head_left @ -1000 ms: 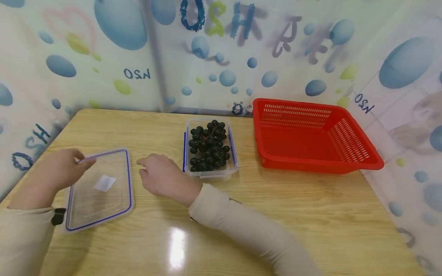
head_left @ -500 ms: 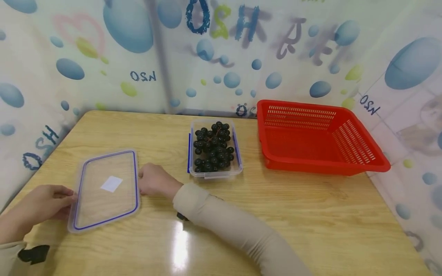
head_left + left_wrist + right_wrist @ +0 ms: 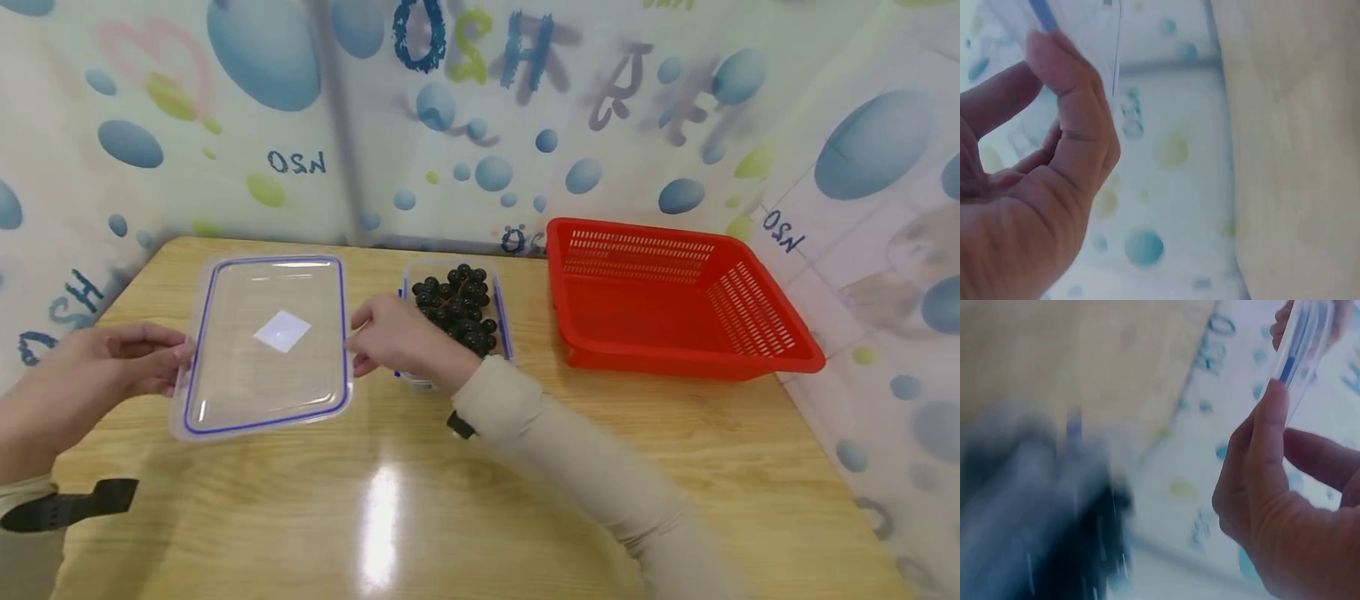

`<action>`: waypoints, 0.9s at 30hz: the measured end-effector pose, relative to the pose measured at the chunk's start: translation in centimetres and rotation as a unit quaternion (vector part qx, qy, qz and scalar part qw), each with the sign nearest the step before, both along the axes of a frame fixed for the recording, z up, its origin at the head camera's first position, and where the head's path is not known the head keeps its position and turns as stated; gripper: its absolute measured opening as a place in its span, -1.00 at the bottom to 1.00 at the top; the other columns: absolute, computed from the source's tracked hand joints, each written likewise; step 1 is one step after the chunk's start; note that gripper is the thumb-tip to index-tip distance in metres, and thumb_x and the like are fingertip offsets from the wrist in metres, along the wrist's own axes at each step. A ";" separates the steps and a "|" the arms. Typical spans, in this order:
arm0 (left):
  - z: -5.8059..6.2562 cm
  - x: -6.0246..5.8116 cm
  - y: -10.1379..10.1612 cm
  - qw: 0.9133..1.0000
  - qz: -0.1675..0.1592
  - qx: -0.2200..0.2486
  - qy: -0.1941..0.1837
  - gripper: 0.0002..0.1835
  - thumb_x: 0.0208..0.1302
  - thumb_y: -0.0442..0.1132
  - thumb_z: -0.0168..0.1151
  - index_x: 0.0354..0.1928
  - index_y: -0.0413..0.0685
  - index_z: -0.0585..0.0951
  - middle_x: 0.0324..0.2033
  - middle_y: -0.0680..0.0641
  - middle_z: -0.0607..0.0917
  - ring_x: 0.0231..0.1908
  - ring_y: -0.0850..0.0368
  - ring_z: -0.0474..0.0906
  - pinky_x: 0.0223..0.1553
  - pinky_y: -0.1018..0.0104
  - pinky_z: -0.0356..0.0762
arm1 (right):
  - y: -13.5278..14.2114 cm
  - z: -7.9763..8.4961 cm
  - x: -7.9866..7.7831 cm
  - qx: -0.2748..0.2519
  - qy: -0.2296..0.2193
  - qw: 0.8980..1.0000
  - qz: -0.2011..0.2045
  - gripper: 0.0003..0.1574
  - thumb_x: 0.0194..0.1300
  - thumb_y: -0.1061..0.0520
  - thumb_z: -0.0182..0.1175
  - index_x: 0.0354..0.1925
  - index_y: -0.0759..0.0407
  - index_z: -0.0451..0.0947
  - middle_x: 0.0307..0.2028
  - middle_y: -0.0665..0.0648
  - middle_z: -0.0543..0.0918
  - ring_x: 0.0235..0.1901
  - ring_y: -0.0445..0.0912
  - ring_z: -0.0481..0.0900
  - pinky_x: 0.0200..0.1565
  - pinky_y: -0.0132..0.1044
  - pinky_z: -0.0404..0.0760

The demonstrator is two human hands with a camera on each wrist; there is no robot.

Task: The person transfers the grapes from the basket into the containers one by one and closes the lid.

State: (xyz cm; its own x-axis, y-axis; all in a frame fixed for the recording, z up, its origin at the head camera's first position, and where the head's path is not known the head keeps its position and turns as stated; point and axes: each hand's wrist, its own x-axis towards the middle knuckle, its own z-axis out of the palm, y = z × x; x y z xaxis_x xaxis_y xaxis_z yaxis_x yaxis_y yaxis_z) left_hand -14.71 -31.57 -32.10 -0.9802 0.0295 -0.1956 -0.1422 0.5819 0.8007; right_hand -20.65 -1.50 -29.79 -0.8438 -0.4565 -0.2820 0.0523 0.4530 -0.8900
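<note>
right wrist view blurs the grapes (image 3: pixel 1035 506); left hand (image 3: pixel 105 367) and right hand (image 3: pixel 405 342) pinch the lid (image 3: pixel 270 342).

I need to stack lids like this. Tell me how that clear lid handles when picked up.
The clear lid probably stays stiff: held only at its two short edges by the left hand and right hand, it shows no sag. Likely light, perhaps slippery.

Taking the open grape container (image 3: pixel 456 321) as landmark: to its right, just beside it, the red basket (image 3: pixel 675 300) walls off that side. To its left, the lid (image 3: pixel 268 343) held between both hands blocks passage above the table (image 3: pixel 525 467). In front of the container the tabletop lies bare, crossed only by the right forearm (image 3: pixel 585 467). The wall (image 3: pixel 480 125) stands close behind.
</note>
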 end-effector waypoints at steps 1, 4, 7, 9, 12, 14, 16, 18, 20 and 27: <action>0.6 -0.5 1.0 1.000 -0.008 0.012 0.008 -0.49 0.52 -0.11 0.03 0.20 -0.48 0.33 -0.25 0.10 0.66 -0.32 0.19 0.65 -0.30 0.36 0.64 | 1.3 0.7 -0.3 -0.008 -0.001 1.000 0.004 -0.58 0.38 0.34 0.17 0.16 0.47 0.44 -0.37 0.18 0.65 -0.51 -0.05 0.69 -0.34 -0.30 0.69; 1.9 -2.2 4.4 0.997 -0.040 0.067 0.023 -0.51 0.50 -0.13 0.07 0.18 -0.47 0.35 -0.25 0.07 0.68 -0.29 0.17 0.66 -0.24 0.36 0.65 | 5.3 2.4 -1.3 -0.032 -0.003 0.999 0.012 -0.63 0.39 0.35 0.13 0.13 0.47 0.46 -0.29 0.24 0.67 -0.43 0.00 0.69 -0.25 -0.21 0.71; 2.5 -3.8 8.0 0.992 -0.069 0.106 0.018 -0.52 0.49 -0.17 0.10 0.18 -0.50 0.38 -0.21 -0.04 0.69 -0.26 0.14 0.66 -0.18 0.31 0.66 | 9.2 3.5 -2.2 -0.032 -0.009 0.999 0.011 -0.65 0.41 0.33 0.11 0.13 0.43 0.47 -0.19 0.27 0.66 -0.34 0.05 0.68 -0.16 -0.15 0.70; 2.5 -4.9 10.4 0.987 -0.083 0.134 0.017 -0.54 0.48 -0.22 0.12 0.17 -0.53 0.39 -0.19 -0.13 0.69 -0.25 0.12 0.67 -0.14 0.25 0.66 | 11.5 3.9 -2.7 -0.006 -0.011 1.000 0.000 -0.63 0.43 0.28 0.11 0.16 0.38 0.46 -0.14 0.27 0.65 -0.28 0.08 0.68 -0.11 -0.17 0.69; 1.9 -6.3 13.7 0.983 -0.090 0.158 0.014 -0.59 0.45 -0.30 0.15 0.13 -0.55 0.42 -0.19 -0.22 0.68 -0.28 0.08 0.67 -0.13 0.18 0.66 | 14.2 3.8 -3.3 0.035 -0.022 0.999 -0.028 -0.63 0.42 0.23 0.14 0.15 0.32 0.48 -0.12 0.28 0.64 -0.23 0.10 0.67 -0.11 -0.21 0.68; 1.4 -7.0 15.2 0.982 -0.090 0.168 0.010 -0.62 0.42 -0.33 0.17 0.10 -0.56 0.44 -0.20 -0.25 0.68 -0.31 0.06 0.67 -0.13 0.14 0.67 | 15.3 3.2 -3.7 0.055 -0.030 0.997 -0.046 -0.66 0.41 0.21 0.16 0.12 0.28 0.51 -0.11 0.27 0.64 -0.22 0.10 0.67 -0.13 -0.23 0.68; 1.0 -7.6 16.3 0.982 -0.087 0.170 0.004 -0.63 0.41 -0.34 0.18 0.07 -0.55 0.45 -0.21 -0.26 0.68 -0.34 0.06 0.67 -0.13 0.12 0.67 | 16.0 2.4 -3.9 0.066 -0.035 0.996 -0.058 -0.70 0.40 0.21 0.18 0.06 0.26 0.54 -0.12 0.26 0.64 -0.23 0.11 0.68 -0.14 -0.22 0.69; 0.6 -8.0 17.0 0.982 -0.083 0.170 -0.003 -0.64 0.40 -0.34 0.20 0.06 -0.54 0.47 -0.20 -0.28 0.67 -0.35 0.05 0.68 -0.13 0.10 0.67 | 16.4 1.6 -4.2 0.073 -0.036 0.995 -0.065 -0.72 0.39 0.22 0.19 0.04 0.26 0.56 -0.13 0.26 0.65 -0.25 0.12 0.68 -0.15 -0.22 0.69; 0.3 -8.2 17.3 0.982 -0.081 0.170 -0.010 -0.64 0.40 -0.34 0.20 0.06 -0.55 0.47 -0.20 -0.31 0.65 -0.36 0.04 0.67 -0.14 0.11 0.67 | 16.6 1.1 -4.3 0.080 -0.035 0.994 -0.067 -0.72 0.39 0.21 0.20 0.04 0.24 0.58 -0.13 0.25 0.66 -0.25 0.11 0.68 -0.15 -0.22 0.69; 0.2 -8.8 17.3 0.982 -0.082 0.169 -0.014 -0.66 0.40 -0.36 0.18 0.05 -0.55 0.47 -0.22 -0.30 0.65 -0.37 0.04 0.68 -0.15 0.11 0.68 | 16.5 0.9 -4.8 0.084 -0.030 0.993 -0.079 -0.70 0.40 0.19 0.19 0.06 0.23 0.56 -0.12 0.23 0.65 -0.21 0.10 0.67 -0.14 -0.19 0.69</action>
State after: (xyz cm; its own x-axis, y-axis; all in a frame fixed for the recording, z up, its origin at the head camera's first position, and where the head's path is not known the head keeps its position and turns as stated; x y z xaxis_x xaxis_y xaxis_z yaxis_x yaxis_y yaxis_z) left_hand -23.47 -14.31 -31.92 -0.9513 0.2548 -0.1735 -0.0924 0.3013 0.9491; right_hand -25.41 15.01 -28.93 -0.8810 -0.2617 -0.3941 0.1848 0.5766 -0.7959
